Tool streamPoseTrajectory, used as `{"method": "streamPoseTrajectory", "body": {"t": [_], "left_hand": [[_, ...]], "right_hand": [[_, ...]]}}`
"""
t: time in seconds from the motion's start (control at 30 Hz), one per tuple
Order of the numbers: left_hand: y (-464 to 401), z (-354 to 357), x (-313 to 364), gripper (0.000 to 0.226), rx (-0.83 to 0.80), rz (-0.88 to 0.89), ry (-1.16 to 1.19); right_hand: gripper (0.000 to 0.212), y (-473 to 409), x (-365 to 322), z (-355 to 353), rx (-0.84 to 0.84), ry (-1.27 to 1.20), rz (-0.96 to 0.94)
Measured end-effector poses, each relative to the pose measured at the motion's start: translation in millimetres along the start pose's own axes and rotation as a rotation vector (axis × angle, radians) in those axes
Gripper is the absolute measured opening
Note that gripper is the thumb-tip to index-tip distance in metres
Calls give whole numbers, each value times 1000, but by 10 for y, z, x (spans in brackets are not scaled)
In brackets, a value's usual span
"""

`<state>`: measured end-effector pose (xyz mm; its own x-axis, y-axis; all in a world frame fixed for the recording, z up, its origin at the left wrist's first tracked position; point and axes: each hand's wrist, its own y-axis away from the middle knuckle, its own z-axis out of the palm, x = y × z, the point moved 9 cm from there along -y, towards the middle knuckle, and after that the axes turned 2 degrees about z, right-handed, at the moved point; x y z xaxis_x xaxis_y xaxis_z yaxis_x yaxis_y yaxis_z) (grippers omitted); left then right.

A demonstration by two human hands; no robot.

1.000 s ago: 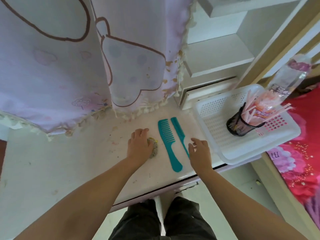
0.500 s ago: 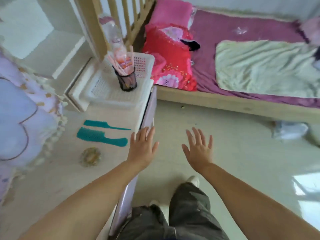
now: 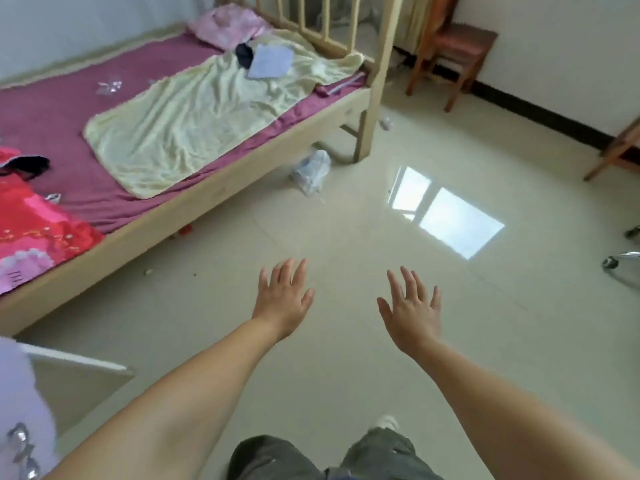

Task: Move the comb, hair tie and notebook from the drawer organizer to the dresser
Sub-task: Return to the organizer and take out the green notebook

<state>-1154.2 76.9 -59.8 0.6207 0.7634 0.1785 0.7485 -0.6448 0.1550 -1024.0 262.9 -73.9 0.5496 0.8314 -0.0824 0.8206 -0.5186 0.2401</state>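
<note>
My left hand [image 3: 282,299] and my right hand [image 3: 412,310] are both held out over the tiled floor, fingers spread, holding nothing. The combs, the hair tie and the drawer organizer are out of view. A pale flat booklet or sheet [image 3: 270,62] lies on the bed near the headboard; I cannot tell if it is the notebook. Only a corner of the dresser [image 3: 74,363] shows at the lower left, partly behind a fringed lilac cloth [image 3: 24,417].
A wooden bed [image 3: 214,188] with a purple sheet and a pale yellow blanket [image 3: 194,123] fills the left. A crumpled plastic bag [image 3: 311,171] lies by the bed leg. A wooden chair [image 3: 453,53] stands at the back, chair castors [image 3: 620,259] at the right edge.
The view has swung right, away from the dresser to the bed and floor. My left hand let go of the hair tie, and both hands now hang open over the floor.
</note>
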Motion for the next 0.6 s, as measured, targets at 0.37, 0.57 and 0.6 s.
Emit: {"method": "streamPoseTrajectory", "body": {"t": [0.37, 0.57, 0.6], "left_hand": [[-1782, 152, 3288, 60, -39, 441, -5], [-3116, 74, 4535, 60, -12, 535, 1], [-3362, 36, 4767, 60, 6, 559, -1]], "right_hand": [[59, -491, 3150, -553, 81, -122, 436], [59, -1316, 4408, -912, 147, -157, 557], [59, -1497, 4634, -1000, 166, -147, 569]]}}
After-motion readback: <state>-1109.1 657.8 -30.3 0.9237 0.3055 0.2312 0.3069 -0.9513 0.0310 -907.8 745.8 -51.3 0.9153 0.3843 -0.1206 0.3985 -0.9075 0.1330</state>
